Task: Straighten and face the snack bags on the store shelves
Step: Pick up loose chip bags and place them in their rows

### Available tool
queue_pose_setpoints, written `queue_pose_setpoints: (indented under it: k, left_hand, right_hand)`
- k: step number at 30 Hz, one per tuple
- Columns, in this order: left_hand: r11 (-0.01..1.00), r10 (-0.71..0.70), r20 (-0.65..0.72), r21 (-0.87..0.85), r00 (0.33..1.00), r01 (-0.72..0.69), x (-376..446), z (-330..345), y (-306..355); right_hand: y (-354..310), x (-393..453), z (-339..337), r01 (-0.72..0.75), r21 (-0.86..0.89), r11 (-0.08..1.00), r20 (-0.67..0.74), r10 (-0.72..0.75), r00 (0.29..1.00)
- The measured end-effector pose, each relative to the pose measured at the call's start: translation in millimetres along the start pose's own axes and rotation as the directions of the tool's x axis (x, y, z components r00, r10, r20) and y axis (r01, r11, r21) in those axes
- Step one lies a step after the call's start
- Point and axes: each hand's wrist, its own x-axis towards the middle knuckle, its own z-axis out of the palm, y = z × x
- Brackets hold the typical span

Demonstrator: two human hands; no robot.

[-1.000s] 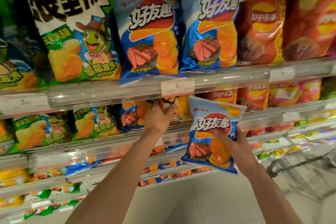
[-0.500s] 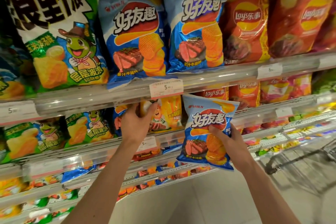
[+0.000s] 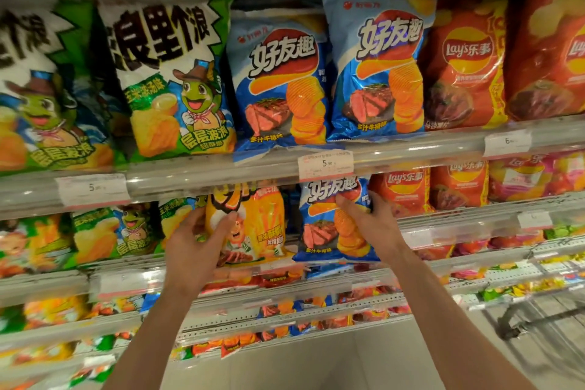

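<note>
A small blue steak-flavour chip bag [image 3: 319, 231] stands upright on the second shelf, its front facing out. My right hand [image 3: 370, 225] grips its right side, fingers across the front. Just left of it a yellow snack bag [image 3: 256, 225] with a cartoon figure stands on the same shelf. My left hand [image 3: 196, 241] holds that bag's left edge, thumb on its front. Small green snack bags [image 3: 117, 231] stand further left.
The shelf above holds large green bags [image 3: 171, 73], two large blue bags [image 3: 376, 63] and red Lay's bags [image 3: 465, 66]. Small red Lay's bags [image 3: 408, 193] sit right of my right hand. Price tags line the shelf rails [image 3: 443, 149]. A cart frame [image 3: 519, 323] stands low right.
My right hand has carried the small blue bag up from in front of the shelves and set it on the second shelf. My left hand shifted onto the yellow bag's left edge.
</note>
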Motion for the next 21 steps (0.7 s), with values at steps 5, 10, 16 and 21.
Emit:
queue_pose_setpoints:
  k: [5, 10, 16, 21]
  left_hand:
    - [0.998, -0.040, 0.003, -0.045, 0.999, 0.040, 3.0, -13.4, -2.6]
    - [0.998, -0.041, 0.050, -0.043, 0.998, 0.043, 3.1, 8.5, 3.3]
    - [0.999, -0.040, 0.037, -0.030, 0.999, 0.041, 7.8, 21.0, 2.1]
    - [0.999, -0.021, 0.047, -0.031, 0.999, 0.022, 7.7, 23.6, -0.8]
  right_hand:
    - [-9.6, 20.1, 23.5, 0.014, -0.053, 0.998, -0.048, -0.016, 0.999]
    - [-4.4, 21.0, 35.3, 0.063, -0.215, 0.975, -0.093, -0.085, 0.992]
    - [1.2, -4.1, 24.6, 0.058, -0.129, 0.990, -0.052, -0.065, 0.996]
    - [13.6, -17.6, 29.1, 0.150, -0.223, 0.963, -0.024, -0.159, 0.987]
